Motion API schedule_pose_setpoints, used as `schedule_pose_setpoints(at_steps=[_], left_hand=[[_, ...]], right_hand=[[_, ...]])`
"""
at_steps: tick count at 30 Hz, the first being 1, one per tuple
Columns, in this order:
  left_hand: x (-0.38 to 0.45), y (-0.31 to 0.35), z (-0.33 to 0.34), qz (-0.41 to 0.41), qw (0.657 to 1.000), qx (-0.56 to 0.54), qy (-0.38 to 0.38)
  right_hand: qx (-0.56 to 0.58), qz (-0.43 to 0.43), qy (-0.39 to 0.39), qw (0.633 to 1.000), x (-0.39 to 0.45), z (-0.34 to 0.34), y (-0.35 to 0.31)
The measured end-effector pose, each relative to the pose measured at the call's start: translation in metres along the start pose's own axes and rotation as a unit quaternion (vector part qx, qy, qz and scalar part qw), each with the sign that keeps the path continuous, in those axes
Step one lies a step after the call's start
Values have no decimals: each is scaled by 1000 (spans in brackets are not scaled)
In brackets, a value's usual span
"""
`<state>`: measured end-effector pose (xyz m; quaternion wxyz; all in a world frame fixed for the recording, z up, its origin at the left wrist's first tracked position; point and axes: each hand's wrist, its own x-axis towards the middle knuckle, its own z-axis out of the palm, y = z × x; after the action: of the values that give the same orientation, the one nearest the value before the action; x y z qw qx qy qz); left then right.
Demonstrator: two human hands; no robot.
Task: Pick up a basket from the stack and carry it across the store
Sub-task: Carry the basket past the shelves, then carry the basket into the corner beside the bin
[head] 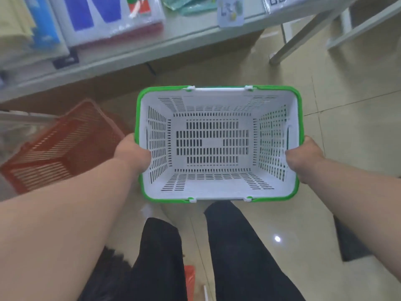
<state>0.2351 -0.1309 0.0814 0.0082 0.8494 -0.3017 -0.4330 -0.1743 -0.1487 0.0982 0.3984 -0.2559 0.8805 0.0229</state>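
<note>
You are holding the white basket [217,146] out in front of you, clear of the floor and above your legs [238,246], which show in black trousers beneath its near edge. Its rim is green (the handles look folded down along the long sides), and the slotted inside holds nothing.

Your left hand [132,153] clamps the basket's left short side — thumb curled over the rim to the inner wall, the other fingers hidden outside. Your right hand [303,159] grips the opposite short side the same way, its fingers wrapped over the edge.

To your left, low down and partly behind your left forearm, sits a red basket [60,146], tilted and blurred; whether it rests on others you cannot tell from here. Beyond it runs a grey shelf [130,55] with packaged goods [104,18] lying flat on top. A metal table leg [303,33] slants down to the beige tiled floor [347,105] at upper right.
</note>
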Motion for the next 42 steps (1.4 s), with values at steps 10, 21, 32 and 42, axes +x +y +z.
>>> schedule_pose_setpoints(at_steps=[10, 21, 32, 42], left_hand=[[-113, -77, -181, -60, 992, -100, 50], [-81, -263, -279, -153, 961, -204, 102], [18, -379, -298, -186, 954, -195, 134], [69, -402, -226, -230, 936, -233, 130]], right_hand=[[-37, -128, -75, 988, -178, -16, -114], [-175, -285, -98, 937, -283, 140, -214], [-240, -295, -144, 914, -286, 297, -255], [-269, -295, -89, 912, -251, 353, -250]])
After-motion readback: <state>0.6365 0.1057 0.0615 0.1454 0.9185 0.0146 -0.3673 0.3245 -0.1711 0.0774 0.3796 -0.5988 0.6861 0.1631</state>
